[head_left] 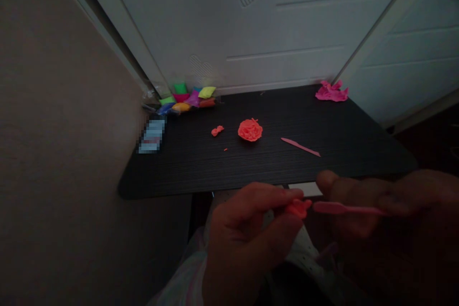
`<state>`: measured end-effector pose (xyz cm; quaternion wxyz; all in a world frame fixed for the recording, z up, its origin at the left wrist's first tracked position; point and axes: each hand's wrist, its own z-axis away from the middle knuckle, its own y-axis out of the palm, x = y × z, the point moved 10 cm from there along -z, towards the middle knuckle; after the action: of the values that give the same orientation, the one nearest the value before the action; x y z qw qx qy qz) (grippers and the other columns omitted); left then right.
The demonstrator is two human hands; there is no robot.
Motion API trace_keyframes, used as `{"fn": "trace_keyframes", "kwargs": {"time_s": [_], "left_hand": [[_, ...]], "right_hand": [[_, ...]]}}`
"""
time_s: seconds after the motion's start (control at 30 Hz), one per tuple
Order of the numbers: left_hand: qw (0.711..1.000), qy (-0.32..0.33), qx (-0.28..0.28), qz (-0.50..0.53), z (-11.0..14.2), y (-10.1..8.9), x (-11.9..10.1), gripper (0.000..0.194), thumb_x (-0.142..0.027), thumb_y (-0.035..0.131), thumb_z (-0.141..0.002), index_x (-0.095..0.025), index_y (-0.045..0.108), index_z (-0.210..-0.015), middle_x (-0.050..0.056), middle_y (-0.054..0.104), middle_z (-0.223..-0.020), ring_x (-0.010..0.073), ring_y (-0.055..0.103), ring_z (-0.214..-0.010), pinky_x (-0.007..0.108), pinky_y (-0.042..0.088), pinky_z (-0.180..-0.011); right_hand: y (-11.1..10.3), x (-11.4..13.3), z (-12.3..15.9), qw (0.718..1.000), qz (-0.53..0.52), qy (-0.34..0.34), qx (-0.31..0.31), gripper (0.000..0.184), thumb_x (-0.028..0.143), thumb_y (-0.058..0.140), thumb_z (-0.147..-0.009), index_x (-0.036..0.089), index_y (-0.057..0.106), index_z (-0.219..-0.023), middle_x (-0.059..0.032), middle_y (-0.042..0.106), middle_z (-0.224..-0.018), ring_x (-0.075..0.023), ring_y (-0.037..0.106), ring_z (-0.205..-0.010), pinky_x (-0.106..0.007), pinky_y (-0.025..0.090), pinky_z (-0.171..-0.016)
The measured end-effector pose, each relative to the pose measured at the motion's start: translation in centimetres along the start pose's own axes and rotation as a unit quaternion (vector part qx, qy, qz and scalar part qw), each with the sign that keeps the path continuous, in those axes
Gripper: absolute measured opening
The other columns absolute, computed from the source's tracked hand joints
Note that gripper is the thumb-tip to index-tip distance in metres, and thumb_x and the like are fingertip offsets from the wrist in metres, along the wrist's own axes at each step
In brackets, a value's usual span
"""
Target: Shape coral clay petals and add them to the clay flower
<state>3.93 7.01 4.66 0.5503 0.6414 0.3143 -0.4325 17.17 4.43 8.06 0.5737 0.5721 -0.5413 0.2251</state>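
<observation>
Close to the near edge of a dark table (201, 172), two bare hands work low in the head view. The left hand (238, 244) pinches a small coral piece of clay (297, 208) between thumb and forefinger, the grip narrow, with the ruffled end of the piece poking out past the fingertips toward the right. The right hand (401, 203), mostly in shadow, holds a pink clay tool (329, 207) roughly level, its flat rounded end pointing at the clay and just beside it; exactly how the fingers close round the handle I cannot tell. On the table, near the middle, sits a coral clay flower (250, 130) with crinkled layers. To its left lies a small coral lump (217, 130), and nearer the front edge a tiny coral crumb (225, 149). To its right a second pink tool (300, 147) lies at a slant. A crumpled bright pink clump (332, 92) rests in the far right corner, well apart from the flower. At the far left are coloured packets (193, 99) in clear wrapping, with a blurred-out pale rectangle (152, 136) just in front. Behind stands a white panel (308, 26).
</observation>
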Motion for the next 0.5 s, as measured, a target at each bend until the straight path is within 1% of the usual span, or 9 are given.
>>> {"fn": "trace_keyframes", "kwargs": {"time_s": [0.13,0.27,0.33,0.43,0.5], "left_hand": [[1.0,0.002,0.004,-0.001,0.1,0.1,0.0,0.016,-0.017,0.066,-0.068,-0.028,0.071,-0.079,-0.002,0.064,-0.069,0.0095,0.055,-0.063,0.021,0.046,-0.063],[0.999,0.01,-0.009,-0.037,0.1,0.0,-0.2,0.014,-0.017,0.066,-0.068,-0.027,0.072,-0.076,-0.002,0.064,-0.068,0.0104,0.056,-0.064,0.021,0.046,-0.061],[0.998,0.029,-0.002,-0.061,0.1,0.1,-0.5,0.014,-0.016,0.065,-0.069,-0.026,0.072,-0.076,-0.001,0.064,-0.067,0.0111,0.056,-0.062,0.022,0.047,-0.06],[0.994,0.074,0.013,-0.08,0.1,0.3,-1.1,0.017,-0.014,0.063,-0.07,-0.027,0.07,-0.078,-0.002,0.065,-0.069,0.0112,0.058,-0.063,0.022,0.048,-0.059],[0.988,0.107,0.004,-0.109,0.3,0.1,-1.7,0.02,-0.012,0.063,-0.07,-0.027,0.069,-0.082,-0.002,0.066,-0.073,0.0103,0.058,-0.064,0.02,0.049,-0.059]], "right_hand": [[0.6,-0.1,-0.1,1.0,-0.017,0.009,0.024,0.017,0.034,0.053,-0.081,0.023,0.059,-0.069,0.0036,0.06,-0.053,-0.0103,0.051,-0.05,-0.028,0.043,-0.051],[0.4,-0.3,0.0,0.999,0.02,0.002,0.034,0.015,0.027,0.051,-0.082,0.022,0.059,-0.071,0.0028,0.06,-0.055,-0.0106,0.053,-0.052,-0.026,0.044,-0.05],[0.2,-0.1,0.0,0.999,0.03,-0.014,0.036,0.014,0.027,0.052,-0.082,0.022,0.059,-0.07,0.0028,0.059,-0.053,-0.0108,0.052,-0.051,-0.025,0.045,-0.048],[0.1,0.4,-0.1,0.998,0.035,-0.041,0.035,0.015,0.028,0.05,-0.082,0.022,0.058,-0.071,0.0025,0.058,-0.052,-0.0123,0.051,-0.048,-0.028,0.046,-0.045],[0.3,1.3,-0.2,0.994,0.076,-0.078,0.03,0.015,0.026,0.043,-0.085,0.024,0.055,-0.075,0.0031,0.055,-0.052,-0.0128,0.05,-0.046,-0.03,0.046,-0.046]]}}
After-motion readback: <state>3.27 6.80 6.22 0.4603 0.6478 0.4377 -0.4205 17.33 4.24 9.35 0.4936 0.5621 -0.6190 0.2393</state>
